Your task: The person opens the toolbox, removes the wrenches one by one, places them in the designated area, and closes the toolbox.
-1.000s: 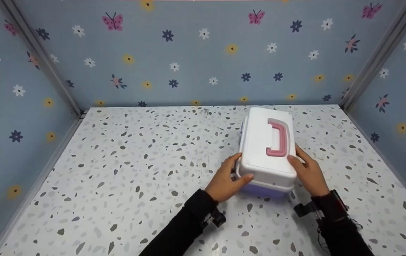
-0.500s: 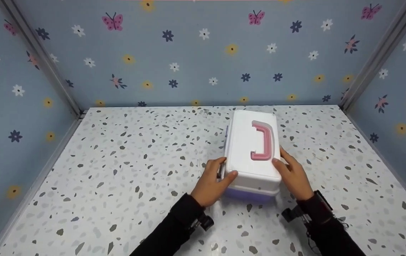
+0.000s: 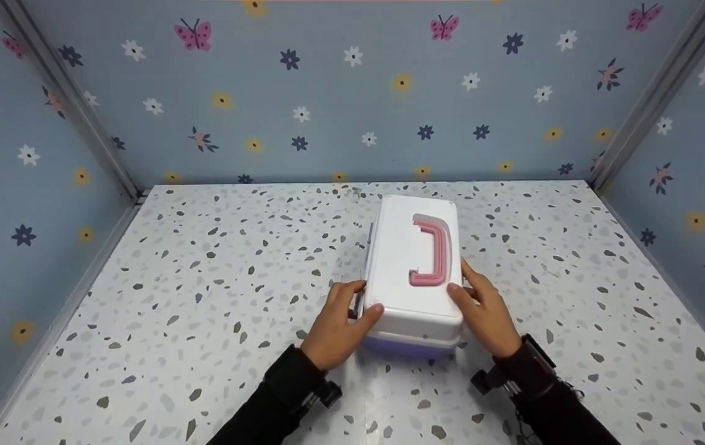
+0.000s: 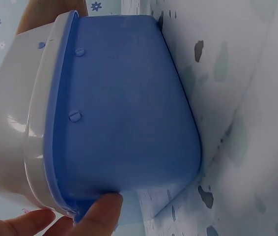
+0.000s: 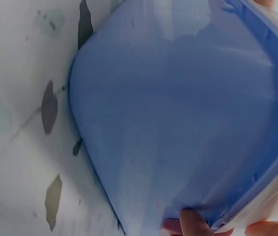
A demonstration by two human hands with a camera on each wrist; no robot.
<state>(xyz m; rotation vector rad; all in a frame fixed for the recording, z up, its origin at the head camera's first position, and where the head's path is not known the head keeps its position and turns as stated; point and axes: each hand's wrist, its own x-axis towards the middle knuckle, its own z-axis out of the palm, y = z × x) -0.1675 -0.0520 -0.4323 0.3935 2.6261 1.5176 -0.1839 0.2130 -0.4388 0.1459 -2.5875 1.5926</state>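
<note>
- I see no brand, label or writing on the storage box (image 3: 414, 272); its white lid (image 3: 405, 259) is closed, so the contents are hidden.
- The box has a blue base (image 4: 129, 118) and a pink handle (image 3: 431, 253), and sits on the tabletop (image 3: 204, 296) just right of centre, nearer the back edge.
- My left hand (image 3: 337, 324) grips its near left corner, and my right hand (image 3: 482, 312) clasps its right side.

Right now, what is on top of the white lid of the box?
A pink handle lies flat on the white lid; both hands grip the box's near corners. The lid is closed, so the inside is hidden.
</note>
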